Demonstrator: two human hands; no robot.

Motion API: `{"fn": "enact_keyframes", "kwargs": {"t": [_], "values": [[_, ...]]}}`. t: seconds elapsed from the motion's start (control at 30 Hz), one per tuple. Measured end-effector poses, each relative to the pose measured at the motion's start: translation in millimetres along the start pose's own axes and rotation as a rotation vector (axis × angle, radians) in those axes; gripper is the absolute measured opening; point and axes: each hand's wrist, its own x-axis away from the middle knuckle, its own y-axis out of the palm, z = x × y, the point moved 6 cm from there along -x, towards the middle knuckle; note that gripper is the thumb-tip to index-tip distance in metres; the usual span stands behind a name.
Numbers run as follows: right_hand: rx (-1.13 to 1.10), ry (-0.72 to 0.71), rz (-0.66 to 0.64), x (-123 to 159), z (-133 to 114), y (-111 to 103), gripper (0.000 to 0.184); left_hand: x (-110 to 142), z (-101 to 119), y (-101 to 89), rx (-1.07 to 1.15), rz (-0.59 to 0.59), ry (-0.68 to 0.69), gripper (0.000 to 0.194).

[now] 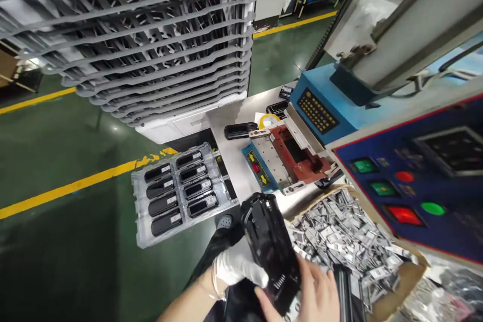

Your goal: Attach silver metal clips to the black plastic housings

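Both hands on the black moulded plastic housing, held tilted above the counter edge. White-gloved left hand wraps its lower left side; bare right hand clasps its bottom end at 5 o'clock. Cardboard box of grey metal clips at 3 o'clock, clear tray of black parts at 10 o'clock.

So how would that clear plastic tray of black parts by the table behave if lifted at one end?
The clear plastic tray looks thin and moulded, so it would probably flex. Its black parts sit in separate pockets, so they should stay put unless it tilts. Glossy plastic may be slippery.
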Motion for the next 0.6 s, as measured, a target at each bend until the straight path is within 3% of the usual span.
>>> {"fn": "enact_keyframes", "kwargs": {"t": [0.1, 0.23, 0.33, 0.43, 0.5, 0.6], "values": [[0.091, 0.006, 0.019, -19.6, 39.7, 5.3, 0.083, -35.9, 15.6, -33.5, -0.19, -0.007, -0.05, 0.094], [0.256, 0.114, 0.004, -45.8, 95.6, 3.0, 0.102, -56.3, 48.1, -108.1, -0.38, 0.132, -0.178, 0.123], [0.398, 0.247, -0.099, -67.3, 138.1, 13.6, 0.122, -64.8, 95.4, -159.0, -0.577, 0.312, -0.129, 0.118], [0.436, 0.447, -0.228, -86.7, 176.4, 33.4, 0.148, -86.9, 140.8, -186.9, -0.778, 0.427, -0.057, 0.119], [0.44, 0.526, -0.285, -100.3, 190.2, 45.4, 0.139, -108.9, 159.3, -196.9, -0.901, 0.45, -0.03, 0.116], [0.482, 0.559, -0.405, -122.7, 194.5, 59.9, 0.09, -142.5, 168.9, -206.2, -1.038, 0.419, -0.001, 0.113]]}}
